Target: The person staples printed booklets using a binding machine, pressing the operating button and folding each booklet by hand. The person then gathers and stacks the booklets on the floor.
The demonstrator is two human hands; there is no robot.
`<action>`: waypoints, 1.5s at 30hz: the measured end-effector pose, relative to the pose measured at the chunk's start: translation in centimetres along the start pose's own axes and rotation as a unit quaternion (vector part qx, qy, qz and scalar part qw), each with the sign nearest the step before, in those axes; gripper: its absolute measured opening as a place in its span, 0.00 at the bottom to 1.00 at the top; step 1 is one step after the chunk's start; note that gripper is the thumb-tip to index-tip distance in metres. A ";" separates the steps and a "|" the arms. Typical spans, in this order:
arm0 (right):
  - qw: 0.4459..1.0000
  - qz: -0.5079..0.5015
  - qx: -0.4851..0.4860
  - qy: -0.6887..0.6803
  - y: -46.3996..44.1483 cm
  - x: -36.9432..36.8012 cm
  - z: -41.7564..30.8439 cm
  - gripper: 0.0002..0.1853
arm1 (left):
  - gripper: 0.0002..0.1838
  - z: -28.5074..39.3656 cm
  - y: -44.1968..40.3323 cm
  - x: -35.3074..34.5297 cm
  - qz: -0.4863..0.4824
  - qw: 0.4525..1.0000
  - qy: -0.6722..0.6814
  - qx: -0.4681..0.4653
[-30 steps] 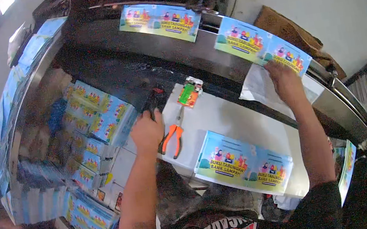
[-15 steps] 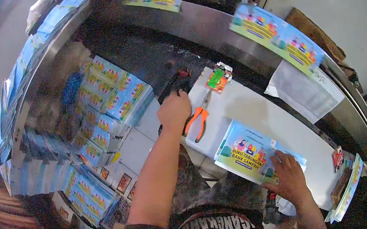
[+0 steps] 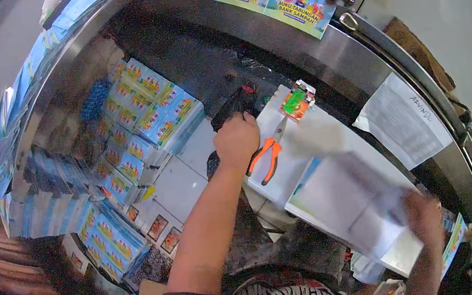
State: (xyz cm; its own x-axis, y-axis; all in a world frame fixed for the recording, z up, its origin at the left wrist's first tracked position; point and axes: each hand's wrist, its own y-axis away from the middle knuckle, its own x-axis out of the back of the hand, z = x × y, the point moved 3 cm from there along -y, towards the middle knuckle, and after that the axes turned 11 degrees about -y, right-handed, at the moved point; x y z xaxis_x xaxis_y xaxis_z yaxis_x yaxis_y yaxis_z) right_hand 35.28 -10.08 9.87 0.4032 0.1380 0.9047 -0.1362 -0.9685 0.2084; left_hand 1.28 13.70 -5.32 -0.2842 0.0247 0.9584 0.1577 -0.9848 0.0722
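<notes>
My left hand (image 3: 237,141) is closed against a dark object (image 3: 235,102) with a red tip, beside the white table (image 3: 302,137); what its fingers hold is hidden. At the right, my right hand (image 3: 424,217) is smeared by motion at the edge of a blurred pale sheet (image 3: 356,196), which lies over the front of the white table. Orange-handled pliers (image 3: 266,156) rest near my left hand. Beyond their tip sits a small green and orange packet (image 3: 297,101). A printed cover sheet (image 3: 274,2) lies on the metal machine (image 3: 368,51).
Stacks of printed covers (image 3: 150,102) stand on the left, with more (image 3: 109,239) nearer me. Many sheets (image 3: 26,93) line the curved metal edge at the far left. A handwritten paper (image 3: 406,122) lies on the machine's right part. Brown cardboard (image 3: 413,47) is behind.
The cover sheets on the machine have shifted, and one double cover now shows at its top. My right hand has moved from the machine to the cover stack, then rightward. The view has turned.
</notes>
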 end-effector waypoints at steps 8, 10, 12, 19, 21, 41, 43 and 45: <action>0.842 0.473 0.229 0.124 -12.9 14.9 4.1 0.25 | 0.25 0.1 -0.1 0.3 -0.023 1.000 0.012 0.012; 0.870 0.417 0.173 0.200 -16.8 11.8 7.0 0.24 | 0.23 0.1 -0.1 0.1 -0.010 1.000 0.009 0.005; 0.903 0.305 0.137 0.271 -17.1 7.1 5.8 0.22 | 0.22 0.1 -0.1 0.2 0.004 1.000 0.006 -0.003; 0.994 0.040 0.099 0.002 -4.0 -5.3 0.8 0.30 | 0.22 0.0 -0.1 -0.4 0.037 0.999 -0.004 -0.016; 0.994 -0.069 0.079 0.033 -0.4 -6.9 -3.6 0.42 | 0.22 0.1 -0.1 -0.3 0.043 0.999 0.008 -0.016; 0.996 0.029 -0.033 0.072 -2.8 2.8 0.9 0.12 | 0.23 0.4 0.1 0.8 -0.029 0.999 0.009 0.010; 0.979 0.202 -0.016 0.019 -4.7 8.1 4.3 0.17 | 0.23 0.3 0.1 0.7 -0.023 1.000 0.013 0.007; 0.929 0.361 0.061 0.046 -7.1 13.0 3.8 0.20 | 0.23 0.3 0.1 0.4 -0.017 1.000 0.017 0.004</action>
State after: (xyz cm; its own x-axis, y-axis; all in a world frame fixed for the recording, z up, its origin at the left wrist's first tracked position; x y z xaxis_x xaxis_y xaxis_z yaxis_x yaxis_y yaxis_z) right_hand 44.89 -2.22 18.75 0.1669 -0.5459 0.8210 -0.2366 -0.8306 -0.5041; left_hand 1.44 13.68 -4.80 -0.3219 0.0514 0.9454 0.1544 -0.9823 0.1060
